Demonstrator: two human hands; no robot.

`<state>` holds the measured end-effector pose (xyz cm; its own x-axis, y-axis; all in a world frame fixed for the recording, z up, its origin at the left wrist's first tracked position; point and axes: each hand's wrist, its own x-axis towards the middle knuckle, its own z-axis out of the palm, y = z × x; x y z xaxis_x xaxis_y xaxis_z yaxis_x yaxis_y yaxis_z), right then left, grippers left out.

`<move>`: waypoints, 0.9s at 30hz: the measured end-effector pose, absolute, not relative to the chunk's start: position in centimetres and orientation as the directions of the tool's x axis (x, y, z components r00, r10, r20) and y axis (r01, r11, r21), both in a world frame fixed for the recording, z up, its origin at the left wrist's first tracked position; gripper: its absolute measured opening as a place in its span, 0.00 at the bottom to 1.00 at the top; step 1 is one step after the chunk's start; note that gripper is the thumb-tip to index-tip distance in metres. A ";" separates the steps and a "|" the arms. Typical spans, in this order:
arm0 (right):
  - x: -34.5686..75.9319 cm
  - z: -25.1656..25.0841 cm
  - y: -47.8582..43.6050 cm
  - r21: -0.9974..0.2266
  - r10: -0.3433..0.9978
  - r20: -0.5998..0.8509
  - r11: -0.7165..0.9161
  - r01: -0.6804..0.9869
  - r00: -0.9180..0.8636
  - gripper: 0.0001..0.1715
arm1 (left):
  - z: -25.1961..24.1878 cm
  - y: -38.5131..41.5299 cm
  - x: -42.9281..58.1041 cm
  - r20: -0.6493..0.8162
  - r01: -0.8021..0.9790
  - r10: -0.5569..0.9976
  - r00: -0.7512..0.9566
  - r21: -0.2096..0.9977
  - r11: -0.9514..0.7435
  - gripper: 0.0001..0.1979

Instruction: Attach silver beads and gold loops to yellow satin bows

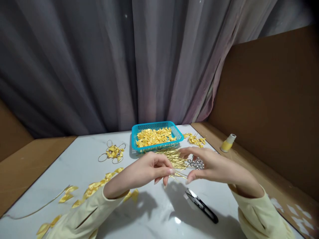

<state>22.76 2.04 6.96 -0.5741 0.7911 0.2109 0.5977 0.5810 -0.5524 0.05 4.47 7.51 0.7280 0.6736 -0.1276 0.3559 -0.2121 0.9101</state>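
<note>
My left hand is closed at the middle of the table, its thumb and fingers pinching thin gold wire. To its right, my right hand has its thumb and fingers apart around the wire's right side; no held item shows between them. Behind the hands lies a bundle of gold wire stems, and silver beads show between the right thumb and fingers. Black-handled thread snips rest below the right hand. Yellow bows lie in a row beside the left forearm.
A blue basket of yellow bows stands behind the hands. Finished-looking bow clusters lie at left and right. A yellow thread cone stands far right. Cardboard walls and a grey curtain surround the table.
</note>
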 end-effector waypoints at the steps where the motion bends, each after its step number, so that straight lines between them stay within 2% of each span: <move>1: 22.4 6.9 2.0 -0.587 0.805 0.215 0.559 0.585 -0.554 0.38 | 7.5 4.4 0.1 -0.127 0.358 0.671 0.730 0.908 -0.218 0.10; 3: 21.5 6.7 2.1 -0.659 0.804 0.182 0.527 0.536 -0.567 0.32 | 7.5 4.4 0.2 -0.122 0.362 0.672 0.730 0.904 -0.229 0.11; 6: 20.3 6.2 2.5 -0.773 0.770 0.074 0.446 0.451 -0.634 0.16 | 7.7 4.5 0.1 -0.124 0.375 0.685 0.718 0.898 -0.230 0.11; 7: 20.1 6.1 2.7 -0.801 0.762 0.045 0.414 0.432 -0.646 0.15 | 7.8 4.5 0.0 -0.130 0.383 0.692 0.711 0.896 -0.226 0.10; 9: 20.2 6.1 3.0 -0.818 0.776 0.041 0.388 0.425 -0.630 0.15 | 8.0 4.6 -0.2 -0.155 0.403 0.693 0.704 0.891 -0.210 0.10; 12: 20.7 6.3 3.2 -0.777 0.813 0.087 0.417 0.471 -0.576 0.16 | 8.2 4.9 -0.5 -0.194 0.411 0.674 0.713 0.894 -0.177 0.10; 15: 21.0 6.5 3.1 -0.759 0.802 0.057 0.421 0.496 -0.594 0.13 | 8.3 5.0 -0.6 -0.189 0.374 0.672 0.716 0.917 -0.141 0.09; 18: 20.9 6.5 2.8 -0.743 0.732 0.050 0.481 0.465 -0.679 0.11 | 8.0 4.9 -0.3 -0.195 0.261 0.652 0.733 0.965 -0.005 0.09; 22: 20.5 6.4 2.6 -0.668 0.702 0.144 0.589 0.454 -0.698 0.11 | 7.2 4.7 0.5 -0.175 0.040 0.624 0.762 0.974 0.224 0.10; 24: 20.3 6.4 2.5 -0.676 0.718 0.156 0.578 0.458 -0.678 0.11 | 6.9 4.5 1.0 -0.137 -0.025 0.662 0.737 0.973 0.230 0.11; 27: 20.1 6.5 2.3 -0.734 0.759 0.125 0.504 0.455 -0.639 0.12 | 6.6 4.2 1.5 -0.056 -0.073 0.731 0.680 0.987 0.144 0.15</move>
